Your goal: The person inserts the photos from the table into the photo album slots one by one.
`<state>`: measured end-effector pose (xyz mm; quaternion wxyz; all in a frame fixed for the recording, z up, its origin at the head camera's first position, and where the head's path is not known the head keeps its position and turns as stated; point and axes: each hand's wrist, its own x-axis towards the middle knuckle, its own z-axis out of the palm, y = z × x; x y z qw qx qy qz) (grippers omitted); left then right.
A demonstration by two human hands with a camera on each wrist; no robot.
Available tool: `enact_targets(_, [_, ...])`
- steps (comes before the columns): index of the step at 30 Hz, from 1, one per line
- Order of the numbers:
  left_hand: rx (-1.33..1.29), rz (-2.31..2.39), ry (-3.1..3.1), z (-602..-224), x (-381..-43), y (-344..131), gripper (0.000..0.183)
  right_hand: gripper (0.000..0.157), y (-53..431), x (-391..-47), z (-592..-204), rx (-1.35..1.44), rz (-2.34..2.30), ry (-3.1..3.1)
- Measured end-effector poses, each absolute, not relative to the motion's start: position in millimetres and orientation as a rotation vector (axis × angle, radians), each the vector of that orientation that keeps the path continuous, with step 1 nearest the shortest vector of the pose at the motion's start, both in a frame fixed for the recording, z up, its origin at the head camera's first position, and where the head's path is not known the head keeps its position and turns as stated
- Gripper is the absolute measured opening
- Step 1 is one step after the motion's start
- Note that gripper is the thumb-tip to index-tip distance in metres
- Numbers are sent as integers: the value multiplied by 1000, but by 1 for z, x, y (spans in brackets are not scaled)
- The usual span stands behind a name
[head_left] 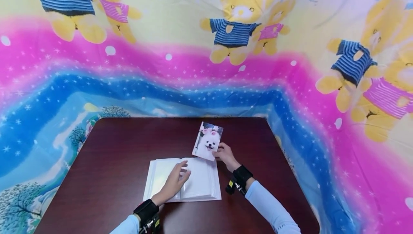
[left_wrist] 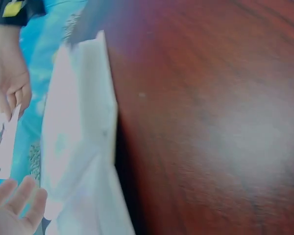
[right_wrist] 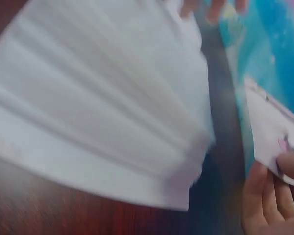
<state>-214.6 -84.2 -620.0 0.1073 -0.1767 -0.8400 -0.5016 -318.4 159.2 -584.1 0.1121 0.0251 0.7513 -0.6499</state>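
A photo of a white fluffy dog with pink flowers is pinched at its lower right corner by my right hand. It is held up just beyond an open white photo album, which lies on the table. Over the album's middle, my left hand has its fingers spread and loosely bent, with nothing between them. In the right wrist view, the thumb lies on the front of the photo and the fingers are behind it. The left wrist view shows the album edge-on, slightly blurred.
The dark red-brown wooden table carries the album. Behind it and along its sides hangs a colourful curtain with teddy bears. Black straps with small devices sit on both wrists, such as the right wrist strap.
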Motion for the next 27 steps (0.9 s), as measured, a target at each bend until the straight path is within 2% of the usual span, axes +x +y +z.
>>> enact_targets(8, [-299,-1685,-2383,-612,-226,-90,55,29,144,-295,-582,-285,-1709,2090])
enact_targets(11, [-307,-1676,-2380,-613,-226,-92,53,27,141,-291,-586,-352,-1668,2055])
enact_targets(23, [-363,-1610,-2389,-617,-218,-97,50,25,141,-297,-590,-335,-1628,2063])
enact_targets(27, [-399,-1624,-2389,-620,-217,-97,51,17,141,-309,-584,-336,-1637,2124])
